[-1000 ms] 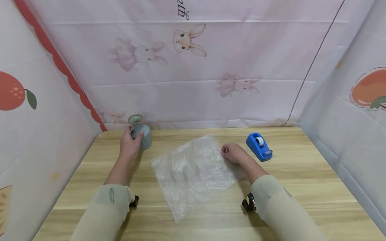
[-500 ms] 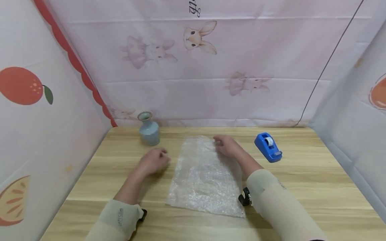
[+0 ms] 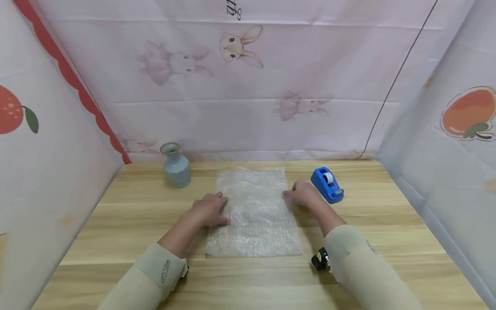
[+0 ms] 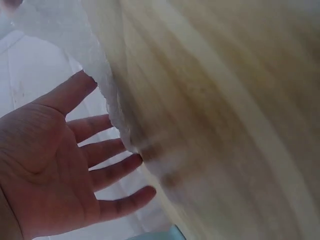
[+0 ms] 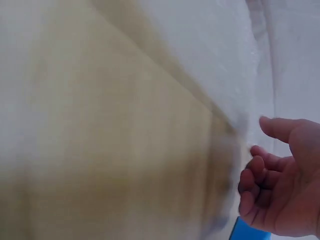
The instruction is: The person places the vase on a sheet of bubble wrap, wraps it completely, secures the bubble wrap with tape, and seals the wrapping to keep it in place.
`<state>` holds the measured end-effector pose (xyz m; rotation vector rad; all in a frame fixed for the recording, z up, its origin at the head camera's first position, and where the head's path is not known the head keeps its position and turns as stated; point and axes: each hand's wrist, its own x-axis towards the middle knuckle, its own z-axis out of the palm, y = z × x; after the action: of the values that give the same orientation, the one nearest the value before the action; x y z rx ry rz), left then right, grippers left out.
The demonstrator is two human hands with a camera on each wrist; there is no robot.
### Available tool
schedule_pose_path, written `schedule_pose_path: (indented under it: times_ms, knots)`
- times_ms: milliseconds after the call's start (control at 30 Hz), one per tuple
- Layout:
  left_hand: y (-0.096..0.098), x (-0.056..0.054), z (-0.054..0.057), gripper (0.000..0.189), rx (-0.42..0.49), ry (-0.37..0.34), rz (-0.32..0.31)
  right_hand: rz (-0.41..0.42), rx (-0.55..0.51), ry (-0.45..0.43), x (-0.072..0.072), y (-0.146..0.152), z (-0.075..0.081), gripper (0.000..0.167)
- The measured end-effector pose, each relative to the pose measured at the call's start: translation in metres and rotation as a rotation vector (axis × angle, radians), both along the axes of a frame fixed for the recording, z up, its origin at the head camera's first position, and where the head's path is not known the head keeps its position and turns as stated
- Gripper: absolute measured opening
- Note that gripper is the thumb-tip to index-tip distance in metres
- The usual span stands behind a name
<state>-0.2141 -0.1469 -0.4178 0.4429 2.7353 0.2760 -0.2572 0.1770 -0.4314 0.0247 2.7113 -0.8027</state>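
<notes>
At the left edge of the head view, an orange fruit print (image 3: 9, 111) with a green leaf shows on the white side cloth (image 3: 23, 181), and a red scalloped border (image 3: 73, 77) slants down from the upper left corner. Left of centre, a pale blue-grey vase (image 3: 177, 170) stands upright on the wood-grain table (image 3: 116, 241), near the back cloth (image 3: 248, 129). Lower and nearer the middle is the left hand (image 3: 209, 210), its fingers extended and released, tips touching the left edge of a translucent, crinkled plastic sheet (image 3: 255, 215); the left wrist view shows them spread apart. This roughly rectangular sheet lies on the table at the centre of the frame, below the rabbit prints. Right of centre, beside its right edge, is the right hand (image 3: 304, 193); in the right wrist view its fingers are loosely bent, thumb held apart, grasping nothing. Just beyond, at right, sits a blue tape dispenser (image 3: 327, 185) with a white roll. Another orange fruit print (image 3: 466, 112) marks the far right.
</notes>
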Motion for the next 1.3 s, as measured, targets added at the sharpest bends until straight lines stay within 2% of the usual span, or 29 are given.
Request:
schedule_pose_path:
  times_ms: [67,167,367,500,600,667,733,800,933,1000,1033,1067,1133,1200,1300]
  knots:
    - [-0.003,-0.001,0.0,0.08,-0.003,0.0,0.038,0.019,0.004,-0.036,0.002,-0.002,-0.003,0.043]
    - [-0.006,-0.004,0.001,0.081,0.007,0.007,0.06,0.028,0.0,-0.047,0.002,-0.005,-0.006,0.038]
    - [-0.014,-0.01,-0.002,0.077,0.03,0.001,0.024,0.05,-0.004,-0.031,0.003,-0.003,-0.012,0.033]
    - [-0.016,-0.011,-0.005,0.075,0.031,0.01,-0.003,0.025,-0.019,-0.045,0.004,-0.001,-0.014,0.033]
    - [-0.017,-0.012,-0.003,0.07,0.051,0.03,0.014,0.01,-0.031,-0.043,0.002,-0.001,-0.015,0.032]
    - [-0.02,-0.014,-0.001,0.064,0.075,0.073,0.072,0.002,-0.039,-0.045,0.0,-0.001,-0.014,0.032]
    - [-0.026,-0.017,0.002,0.055,0.12,0.167,0.164,-0.006,-0.042,-0.053,-0.002,-0.001,-0.013,0.033]
    - [-0.034,-0.021,0.008,0.042,0.204,0.324,0.282,-0.004,-0.048,-0.064,-0.003,-0.002,-0.012,0.034]
    - [-0.053,-0.03,0.02,0.02,0.406,0.738,0.501,0.004,-0.056,-0.071,-0.002,0.001,-0.01,0.038]
    - [-0.061,-0.035,0.025,0.021,0.512,0.883,0.607,0.011,-0.057,-0.062,-0.002,0.003,-0.009,0.039]
    - [-0.065,-0.038,0.027,0.022,0.558,0.919,0.666,0.017,-0.055,-0.058,-0.002,0.004,-0.009,0.04]
    - [-0.069,-0.041,0.028,0.025,0.595,0.936,0.724,0.02,-0.054,-0.051,-0.002,0.004,-0.009,0.039]
    - [-0.077,-0.047,0.03,0.033,0.654,0.909,0.828,0.025,-0.054,-0.045,-0.003,0.005,-0.009,0.037]
    - [-0.084,-0.052,0.03,0.047,0.644,0.824,0.901,0.029,-0.054,-0.038,-0.004,0.005,-0.01,0.036]
    - [-0.093,-0.06,0.028,0.079,0.546,0.641,0.914,0.033,-0.058,-0.03,-0.005,0.003,-0.012,0.035]
